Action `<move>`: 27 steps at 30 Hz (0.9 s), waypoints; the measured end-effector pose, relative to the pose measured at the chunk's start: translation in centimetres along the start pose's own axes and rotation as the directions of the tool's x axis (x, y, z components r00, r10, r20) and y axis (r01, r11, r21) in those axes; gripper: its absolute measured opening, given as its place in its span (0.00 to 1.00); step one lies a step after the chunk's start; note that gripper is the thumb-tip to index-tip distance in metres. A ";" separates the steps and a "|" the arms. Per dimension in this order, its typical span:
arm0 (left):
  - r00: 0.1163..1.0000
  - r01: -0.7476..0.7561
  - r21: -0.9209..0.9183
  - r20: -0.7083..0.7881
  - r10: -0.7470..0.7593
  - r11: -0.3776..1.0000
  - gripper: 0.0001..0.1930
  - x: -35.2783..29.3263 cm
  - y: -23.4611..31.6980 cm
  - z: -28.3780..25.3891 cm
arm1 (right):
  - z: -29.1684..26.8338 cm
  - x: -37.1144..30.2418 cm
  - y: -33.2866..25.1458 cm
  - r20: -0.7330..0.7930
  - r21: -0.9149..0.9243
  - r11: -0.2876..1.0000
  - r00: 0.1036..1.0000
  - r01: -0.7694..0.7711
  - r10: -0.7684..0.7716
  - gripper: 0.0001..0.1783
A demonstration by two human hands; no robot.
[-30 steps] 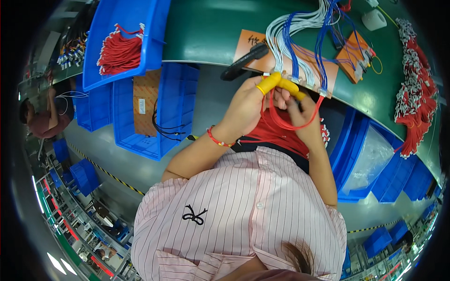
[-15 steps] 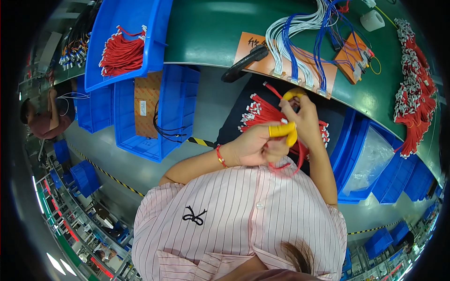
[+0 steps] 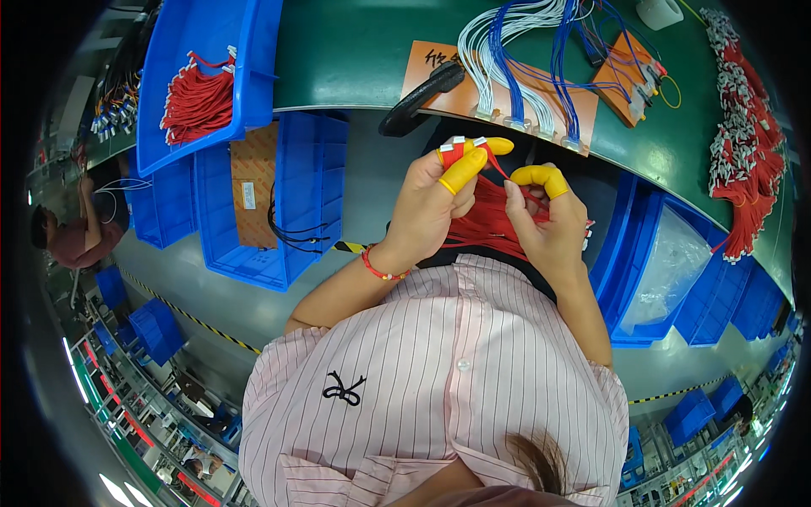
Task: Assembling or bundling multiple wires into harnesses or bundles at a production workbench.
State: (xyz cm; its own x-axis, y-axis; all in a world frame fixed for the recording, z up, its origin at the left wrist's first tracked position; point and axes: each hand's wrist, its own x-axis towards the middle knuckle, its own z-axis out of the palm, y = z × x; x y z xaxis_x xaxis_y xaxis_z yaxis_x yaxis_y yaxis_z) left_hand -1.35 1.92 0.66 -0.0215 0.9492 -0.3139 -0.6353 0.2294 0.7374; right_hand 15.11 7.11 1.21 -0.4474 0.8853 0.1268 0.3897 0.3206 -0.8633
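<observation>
Head view, looking straight down: the left hand [image 3: 431,203], with yellow rubber finger cots on thumb and forefinger, is pinched shut on a small bunch of thin red wires with white connector ends [image 3: 460,150], the white tips poking up just above the fingertips. The right hand [image 3: 549,221] also has a yellow cot on a fingertip and sits just beside the left, fingers curled loosely, touching the same red wires where they fan down over the dark lap area between the two hands. Can't really tell how firmly the right one grips.

Around them: a green workbench [image 3: 355,59] curves across the top, with a blue plastic bin [image 3: 211,51] holding more red wire bundles [image 3: 194,101] on its left end. An orange board with white and blue wire harnesses [image 3: 515,59] lies right above the hands, a black handheld tool [image 3: 418,97] at its left edge. A heap of red wires [image 3: 748,144] sits far right.
</observation>
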 end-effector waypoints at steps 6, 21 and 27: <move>0.997 -0.071 -0.013 -0.024 0.071 0.997 0.13 1.4 -0.2 0.0 | -4.1 -0.1 0.9 0.355 0.185 0.947 0.916 -0.264 0.186 0.08; 0.964 -0.203 0.237 -0.120 0.236 0.950 0.12 2.6 -0.3 -0.2 | -4.7 -0.8 2.5 0.177 0.882 0.391 0.954 -0.262 0.241 0.10; 0.959 -0.202 0.211 -0.154 0.236 0.956 0.11 2.7 -0.4 0.0 | -3.4 -0.8 2.1 0.258 0.870 0.374 0.944 -0.320 0.206 0.14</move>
State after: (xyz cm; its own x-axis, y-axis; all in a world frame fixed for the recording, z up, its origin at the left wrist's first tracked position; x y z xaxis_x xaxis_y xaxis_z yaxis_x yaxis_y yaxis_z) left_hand -1.11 4.38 -0.51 -0.2895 0.9319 -0.2187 -0.4405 0.0731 0.8948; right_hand 19.04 8.19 0.98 -0.5494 0.8150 -0.1843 -0.4119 -0.4561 -0.7889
